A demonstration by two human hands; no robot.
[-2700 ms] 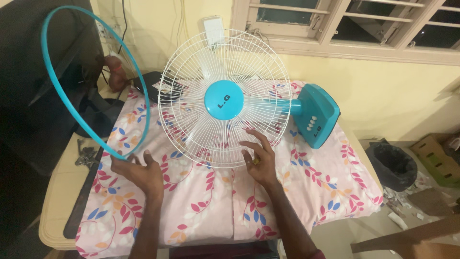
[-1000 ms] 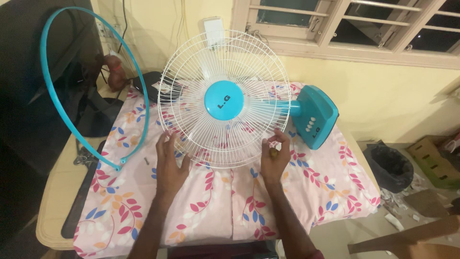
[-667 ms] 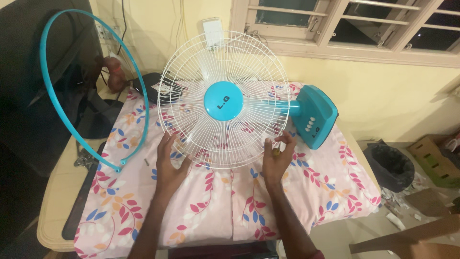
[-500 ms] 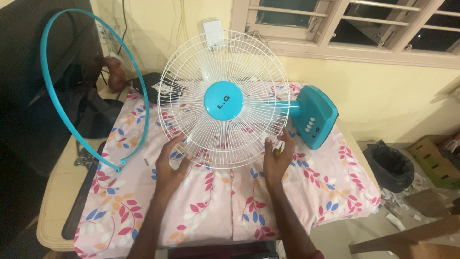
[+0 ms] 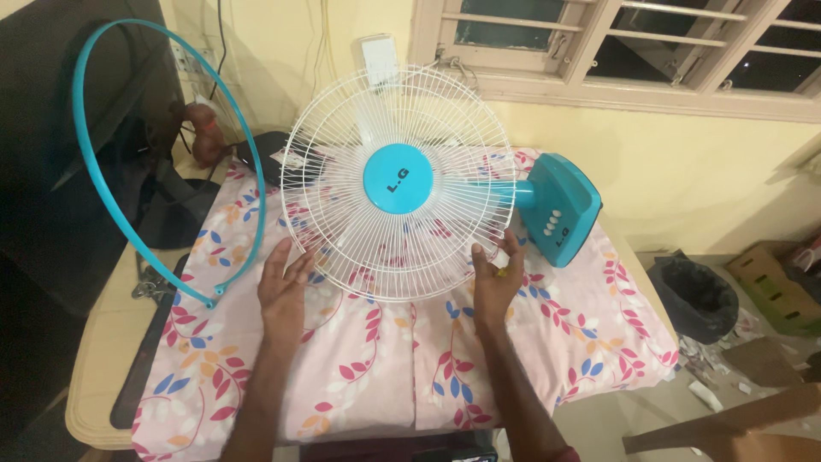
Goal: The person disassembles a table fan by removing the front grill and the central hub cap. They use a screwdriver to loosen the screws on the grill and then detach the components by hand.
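White wire fan guard (image 5: 398, 184) looks light, springy; best held at its rim; my left hand (image 5: 285, 291) flat open beside it, empty; right hand (image 5: 496, 278) half-open at rim, whether gripping I cannot tell.

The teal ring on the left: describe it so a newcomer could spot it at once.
Start at the table with the pink floral cloth. At its left end a thin teal ring stands upright against dark things behind it. Unlike the white wire fan guard beside it, it is a bare hoop with no spokes.

Single head-worn view, looking down and forward (close, at arm's length), over cloth-covered table (image 5: 103, 342)
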